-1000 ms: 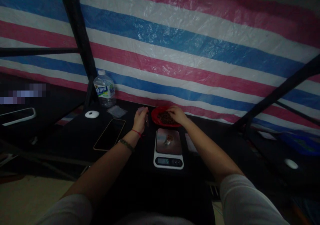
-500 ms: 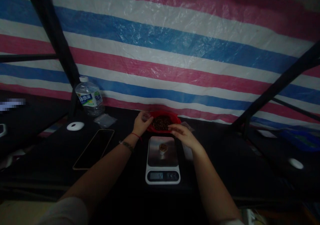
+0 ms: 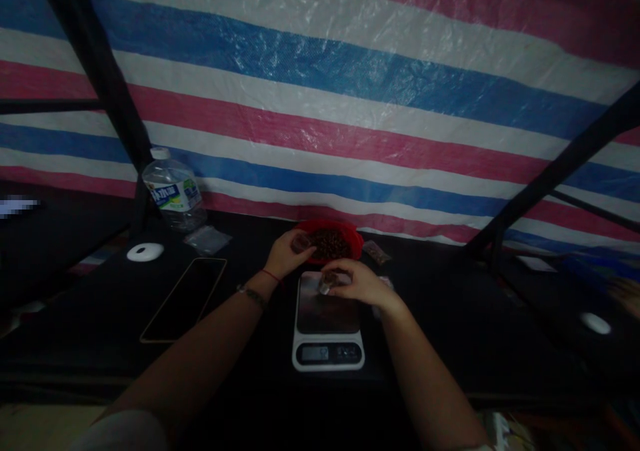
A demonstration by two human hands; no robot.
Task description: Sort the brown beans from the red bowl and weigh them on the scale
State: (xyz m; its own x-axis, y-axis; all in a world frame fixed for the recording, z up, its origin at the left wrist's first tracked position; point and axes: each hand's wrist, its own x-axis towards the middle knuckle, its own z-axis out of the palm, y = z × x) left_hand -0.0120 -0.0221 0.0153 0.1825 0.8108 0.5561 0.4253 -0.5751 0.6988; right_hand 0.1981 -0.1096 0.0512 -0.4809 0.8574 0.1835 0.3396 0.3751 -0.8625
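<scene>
My right hand [image 3: 357, 283] is closed around a small round cup [image 3: 325, 289] with brown bits in it, over the metal plate of the white digital scale [image 3: 329, 317]. At the left side of the red bowl [image 3: 356, 241], my left hand [image 3: 287, 254] grips a small clear plastic piece [image 3: 301, 241]; its exact kind is too dim to make out. Dark brown beans or seeds [image 3: 330, 243] fill the bowl, which stands just behind the scale. The scale's display is lit but its digits are unclear.
A small filled clear bag [image 3: 377, 253] lies right of the bowl. To the left are a phone [image 3: 185, 301], a white oval device [image 3: 145, 251], a clear bag [image 3: 207, 240] and a plastic bottle [image 3: 175, 194]. Black frame bars stand both sides; another person's hand [image 3: 627, 294] shows far right.
My right hand has moved from the bowl's edge to the small cup on the scale and taken hold of it. My left hand stays by the bowl with the clear piece.
</scene>
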